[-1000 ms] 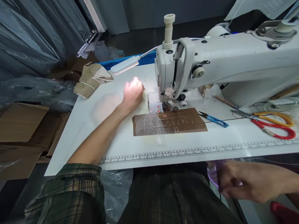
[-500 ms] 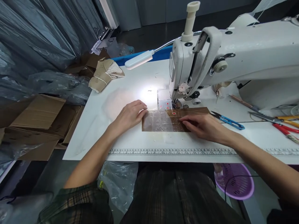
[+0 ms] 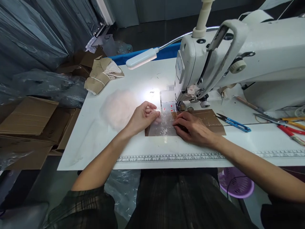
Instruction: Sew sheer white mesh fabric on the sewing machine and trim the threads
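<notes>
A brown sheet [image 3: 212,119] lies flat on the white table in front of the sewing machine needle, with a shiny clear plastic sheet [image 3: 164,128] over its left part. Small red marks show on clear material beside the presser foot [image 3: 178,106]. My left hand [image 3: 143,119] is raised over the left end of the clear sheet, thumb and forefinger pinched together; what is between them is too faint to make out. With bunched fingers, my right hand [image 3: 192,128] grips at the right edge of the clear sheet, covering part of the brown sheet.
The white sewing machine [image 3: 190,63] stands at the right, a lamp [image 3: 141,58] behind. Blue thread snips [image 3: 234,122] and red-handled scissors [image 3: 290,132] lie rightward. Pale fluffy material [image 3: 119,108] and a tied brown bundle [image 3: 97,76] lie left. A printed ruler [image 3: 171,158] runs along the front edge.
My left hand has moved right and lifted over the clear sheet, its fingers now pinched. My right hand has shifted left, and the brown sheet's right end reaches farther right.
</notes>
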Demonstrator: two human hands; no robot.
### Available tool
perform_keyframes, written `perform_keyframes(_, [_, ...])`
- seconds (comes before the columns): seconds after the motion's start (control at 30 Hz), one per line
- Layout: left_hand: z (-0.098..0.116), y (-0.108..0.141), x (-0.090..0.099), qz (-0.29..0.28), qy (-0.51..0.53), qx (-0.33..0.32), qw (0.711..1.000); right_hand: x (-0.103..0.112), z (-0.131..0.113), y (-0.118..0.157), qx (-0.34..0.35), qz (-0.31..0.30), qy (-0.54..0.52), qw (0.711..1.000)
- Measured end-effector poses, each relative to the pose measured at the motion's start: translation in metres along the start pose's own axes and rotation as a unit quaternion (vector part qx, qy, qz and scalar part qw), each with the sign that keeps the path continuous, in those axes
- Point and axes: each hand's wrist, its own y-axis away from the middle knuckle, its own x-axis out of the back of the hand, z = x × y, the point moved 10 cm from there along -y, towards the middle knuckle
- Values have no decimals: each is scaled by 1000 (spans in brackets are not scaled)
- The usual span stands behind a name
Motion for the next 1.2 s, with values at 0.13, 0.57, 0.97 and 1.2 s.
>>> perform_keyframes(0.13, [-10,2,1,-9,88,56,995,0,0,-1,5,3,-3,1000])
perform_keyframes(0.57, [-20,11,18,21,48,84,995,-2,-1,1,12,8,-7,1000])
perform_keyframes(0.97, [1,10,9,25,-44,-26,998,23,3,-11,-53,26,-79,995])
perform_keyframes(1.2, [16,13,-32,-69,64,-9,996,11,23,-16,-231,-36,-281,931])
